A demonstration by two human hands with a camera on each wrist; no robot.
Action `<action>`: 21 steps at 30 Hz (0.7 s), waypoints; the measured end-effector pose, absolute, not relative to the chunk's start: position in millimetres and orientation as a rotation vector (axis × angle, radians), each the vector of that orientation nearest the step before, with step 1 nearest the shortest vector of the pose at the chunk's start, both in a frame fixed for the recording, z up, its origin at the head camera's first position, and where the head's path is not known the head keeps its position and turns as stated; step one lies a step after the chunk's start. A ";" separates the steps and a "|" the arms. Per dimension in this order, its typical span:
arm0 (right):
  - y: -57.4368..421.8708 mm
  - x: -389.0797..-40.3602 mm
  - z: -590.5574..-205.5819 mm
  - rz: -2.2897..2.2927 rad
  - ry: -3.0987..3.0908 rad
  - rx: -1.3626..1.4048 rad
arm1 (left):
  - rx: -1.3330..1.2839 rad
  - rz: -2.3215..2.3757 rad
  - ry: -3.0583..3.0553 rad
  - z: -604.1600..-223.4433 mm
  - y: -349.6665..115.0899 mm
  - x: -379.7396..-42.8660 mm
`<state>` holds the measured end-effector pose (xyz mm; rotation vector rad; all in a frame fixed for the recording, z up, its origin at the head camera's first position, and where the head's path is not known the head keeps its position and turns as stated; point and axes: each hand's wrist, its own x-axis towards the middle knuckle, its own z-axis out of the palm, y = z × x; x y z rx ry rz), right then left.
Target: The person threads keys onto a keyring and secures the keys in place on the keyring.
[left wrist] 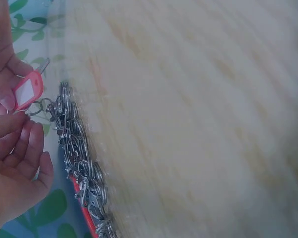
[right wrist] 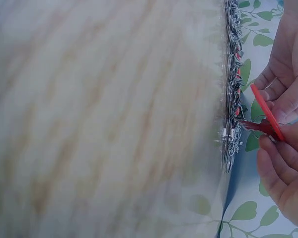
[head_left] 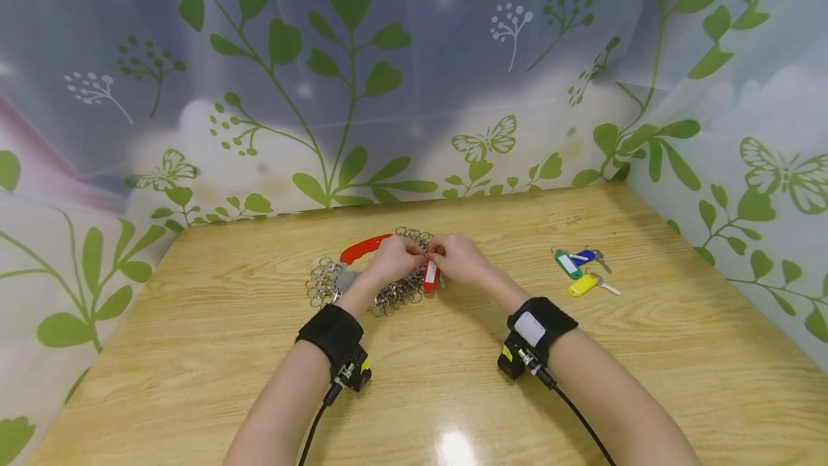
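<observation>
At the middle of the table my hands meet over a red key tag with a white label and a key. My right hand pinches the tag near its ring end. From the other side my left hand pinches a small metal ring beside it, partly hidden by fingertips. In the right wrist view the tag is edge-on, its key pointing at the rings. Under my hands lies a large bunch of metal key rings on a holder with a red handle.
To the right on the wooden table lie a green key tag, a blue key tag and a yellow key tag, with metal keys. A leaf-patterned curtain stands along the back and sides.
</observation>
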<state>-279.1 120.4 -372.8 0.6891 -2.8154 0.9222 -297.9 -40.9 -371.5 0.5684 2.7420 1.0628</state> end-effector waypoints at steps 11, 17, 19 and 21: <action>129.5 -278.9 -372.4 1.079 -2.791 0.626 | 0.601 1.039 2.736 -369.5 -35.3 -298.5; 131.5 -279.5 -371.3 1.269 -2.782 0.570 | 0.616 1.053 2.725 -369.3 -33.3 -298.3; 132.1 -280.2 -371.6 1.368 -2.789 0.521 | 0.620 1.043 2.730 -369.0 -32.9 -298.1; 133.0 -281.6 -372.7 1.475 -2.790 0.455 | 0.627 1.033 2.735 -368.6 -32.6 -298.0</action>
